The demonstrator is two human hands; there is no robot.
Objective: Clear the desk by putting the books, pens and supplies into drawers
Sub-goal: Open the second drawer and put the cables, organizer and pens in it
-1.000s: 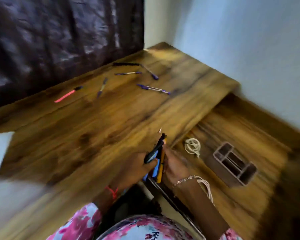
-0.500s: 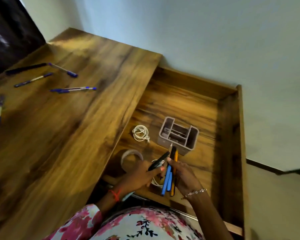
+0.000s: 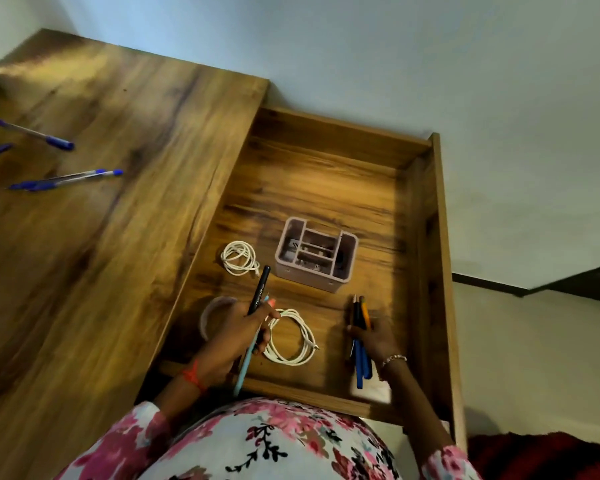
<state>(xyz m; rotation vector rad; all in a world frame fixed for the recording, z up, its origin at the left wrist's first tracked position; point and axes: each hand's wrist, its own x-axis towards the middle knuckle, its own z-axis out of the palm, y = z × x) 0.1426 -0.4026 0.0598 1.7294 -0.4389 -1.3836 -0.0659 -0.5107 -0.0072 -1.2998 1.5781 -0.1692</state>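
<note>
– While the person is leaning over the open drawer [image 3: 333, 136], what are the two hands doing?
– Both are working inside it. The left hand [image 3: 229, 341] is gripping two things together, a black marker [image 3: 258, 291] and a light blue pen [image 3: 248, 363], with the fingers curling round them. The marker is pointing toward one o'clock, at the pink organizer [image 3: 305, 275].
– And the other one?
– The right hand [image 3: 376, 337] is pinching a bundle of pens [image 3: 359, 365], blue, orange and dark ones, at about four o'clock from the middle of the drawer. The bundle is running almost straight from six to twelve, low over the drawer floor. Whether it is touching the wood, I cannot tell.
– What else is lying in there?
– The organizer is standing near the middle. A small white cable [image 3: 239, 258] is lying coiled at nine o'clock from it, and a bigger white cable [image 3: 290, 337] is lying between the two hands. A round roll [image 3: 208, 313] is showing at ten o'clock of the left hand, partly hidden by it.
– Is the desk [image 3: 125, 254] carrying anything?
– Yes, some blue pens [image 3: 66, 178] are lying on it, at about ten o'clock from the drawer, well apart from both hands.
</note>
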